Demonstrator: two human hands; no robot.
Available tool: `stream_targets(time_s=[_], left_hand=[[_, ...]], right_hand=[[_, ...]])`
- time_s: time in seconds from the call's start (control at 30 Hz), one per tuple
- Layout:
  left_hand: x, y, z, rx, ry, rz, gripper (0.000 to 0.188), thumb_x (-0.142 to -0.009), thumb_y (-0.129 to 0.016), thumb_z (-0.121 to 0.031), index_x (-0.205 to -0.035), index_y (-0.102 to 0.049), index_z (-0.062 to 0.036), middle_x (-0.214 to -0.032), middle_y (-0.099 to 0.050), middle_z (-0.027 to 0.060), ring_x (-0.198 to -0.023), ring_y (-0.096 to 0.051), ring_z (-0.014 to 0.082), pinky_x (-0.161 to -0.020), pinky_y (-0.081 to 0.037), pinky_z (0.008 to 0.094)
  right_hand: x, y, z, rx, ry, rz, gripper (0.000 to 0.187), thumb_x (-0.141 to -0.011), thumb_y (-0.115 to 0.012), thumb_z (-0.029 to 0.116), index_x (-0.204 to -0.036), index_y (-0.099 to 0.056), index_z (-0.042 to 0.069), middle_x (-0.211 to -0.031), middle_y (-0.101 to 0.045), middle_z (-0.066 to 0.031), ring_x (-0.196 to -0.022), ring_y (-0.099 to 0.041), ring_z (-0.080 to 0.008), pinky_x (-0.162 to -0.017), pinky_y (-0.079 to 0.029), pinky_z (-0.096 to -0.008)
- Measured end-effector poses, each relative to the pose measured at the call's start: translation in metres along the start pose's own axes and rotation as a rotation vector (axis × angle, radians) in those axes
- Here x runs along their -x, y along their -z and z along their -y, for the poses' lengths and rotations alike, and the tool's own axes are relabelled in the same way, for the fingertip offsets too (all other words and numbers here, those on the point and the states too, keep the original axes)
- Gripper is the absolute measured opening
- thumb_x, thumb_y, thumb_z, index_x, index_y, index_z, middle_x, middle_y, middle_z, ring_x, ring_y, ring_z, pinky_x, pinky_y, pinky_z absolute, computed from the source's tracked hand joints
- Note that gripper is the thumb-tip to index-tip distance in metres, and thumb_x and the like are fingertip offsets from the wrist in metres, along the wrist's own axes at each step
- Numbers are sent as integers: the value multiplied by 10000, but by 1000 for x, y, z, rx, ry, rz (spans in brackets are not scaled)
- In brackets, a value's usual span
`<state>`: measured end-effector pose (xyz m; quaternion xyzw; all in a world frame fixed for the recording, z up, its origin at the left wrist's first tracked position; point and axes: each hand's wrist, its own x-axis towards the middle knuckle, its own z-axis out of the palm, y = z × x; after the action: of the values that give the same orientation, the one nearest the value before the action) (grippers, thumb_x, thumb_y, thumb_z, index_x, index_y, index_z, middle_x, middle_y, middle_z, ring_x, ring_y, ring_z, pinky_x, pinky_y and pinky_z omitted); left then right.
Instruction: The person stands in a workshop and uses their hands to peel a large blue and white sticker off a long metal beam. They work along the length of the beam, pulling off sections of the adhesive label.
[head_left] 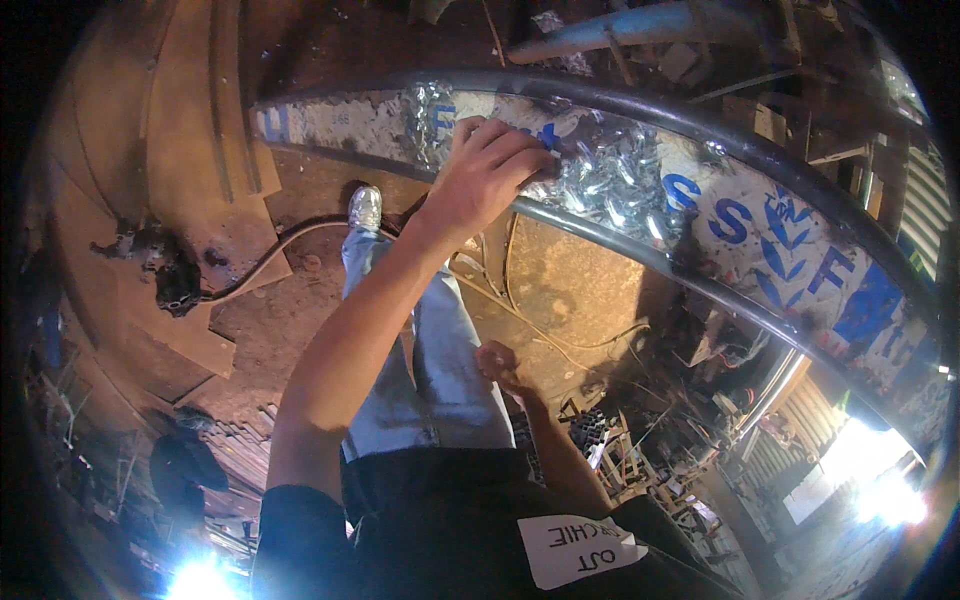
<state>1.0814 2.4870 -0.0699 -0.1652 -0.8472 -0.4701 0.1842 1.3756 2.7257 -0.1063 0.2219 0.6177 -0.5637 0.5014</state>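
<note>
A long white board (720,215) with blue lettering and dark tubular edges (600,228) spans the view in front of me. My left hand (485,172) lies over its near edge, fingers bent and closed, and whatever is under them is hidden. Just right of it, shiny crumpled or loose bits (615,185) cover part of the board; I cannot tell whether they are clear plastic or metal. My right hand (498,365) hangs low by my right thigh, apart from the board. Its fingers are curled in, and the inside of the hand does not show.
On the left, flat brown sheets (180,110) cover the ground. A dark hose (270,250) runs from a blackened lump (178,285) toward my silvery shoe (366,207). Thin cables (510,300) cross the dirt floor. Scrap pieces (610,445) are piled to the right.
</note>
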Motion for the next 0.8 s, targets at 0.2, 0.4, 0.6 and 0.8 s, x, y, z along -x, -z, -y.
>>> stream_targets(time_s=[0.2, 0.4, 0.6, 0.8], left_hand=[[-2, -6, -12, -66, 127, 39, 160, -754, -634, -182, -907, -618, -137, -853, -553, 8, -875, -534, 187, -823, -358, 376], [-2, -22, -22, -24, 250, -97, 154, -755, -633, -149, -903, -615, -112, -866, -556, 39, -899, -538, 230, -830, -363, 390], [-2, -24, -22, 37, 266, -136, 160, -740, -642, -120, -889, -603, -79, -871, -558, 65, -899, -540, 266, -819, -373, 391], [-2, -26, -23, 136, 311, -218, 203, -690, -680, -72, -870, -587, -66, -862, -562, 75, -890, -543, 278, -774, -393, 384]], right_hand=[[0, 2, -1, 18, -64, -24, 93, -901, -615, 172, -914, -589, 84, -766, -554, 21, -703, -503, -87, -626, -425, -257], [-3, 3, -13, 8, -66, -11, 120, -893, -619, 174, -938, -583, 68, -785, -568, 11, -712, -511, -93, -643, -435, -256], [-1, 0, 1, 80, -157, -49, 136, -895, -605, 181, -944, -581, 56, -786, -569, -2, -719, -531, -108, -660, -449, -268], [2, 0, 14, 108, -111, -35, 142, -906, -590, 194, -937, -584, 56, -790, -565, 2, -731, -525, -104, -670, -447, -271]])
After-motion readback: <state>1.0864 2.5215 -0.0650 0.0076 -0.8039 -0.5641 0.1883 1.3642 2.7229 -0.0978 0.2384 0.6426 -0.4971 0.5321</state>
